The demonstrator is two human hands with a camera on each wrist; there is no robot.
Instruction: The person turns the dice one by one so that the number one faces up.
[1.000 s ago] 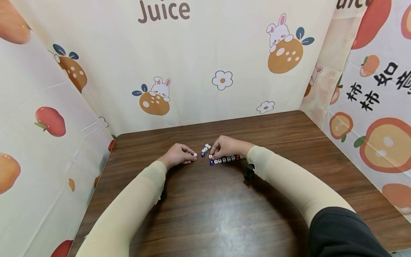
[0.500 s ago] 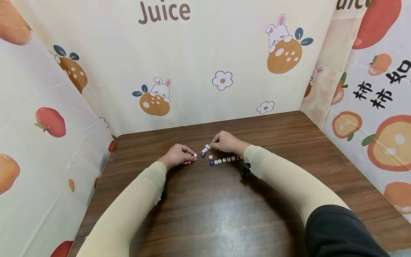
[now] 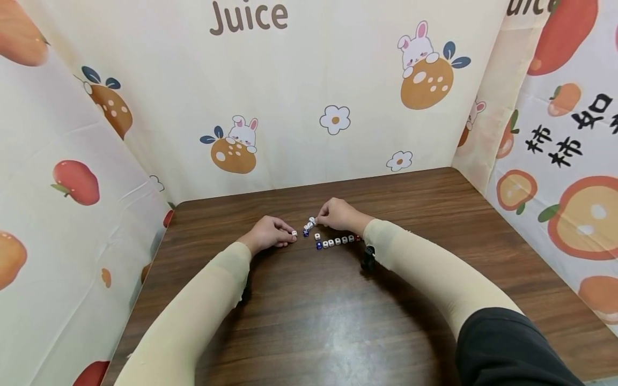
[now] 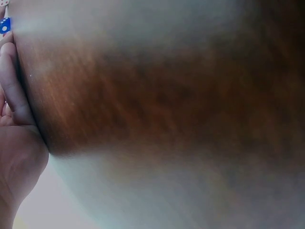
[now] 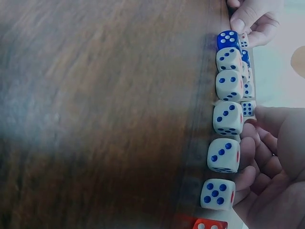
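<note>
My left hand (image 3: 265,233) rests on the table and pinches a white die (image 3: 294,233) between thumb and fingertips. A small cluster of white dice (image 3: 310,224), with a blue die (image 3: 306,233) at its near end, lies between the hands. At the cluster's far right end, my right hand (image 3: 339,214) pinches a white die (image 5: 248,109), partly hidden by the thumb. Nearer me runs a row: a blue die (image 5: 228,40), several white dice (image 5: 228,118), then a red die (image 5: 209,223). Behind the row's blue end sits a single white die (image 3: 317,236).
The brown wooden table (image 3: 309,311) meets a printed cloth backdrop (image 3: 289,80) behind and at both sides. My right forearm covers the row's right end in the head view. The left wrist view is mostly blurred tabletop.
My right hand has let go of the white die behind the row's blue die, then moved up to the cluster's far end. The left hand stays put with its die.
</note>
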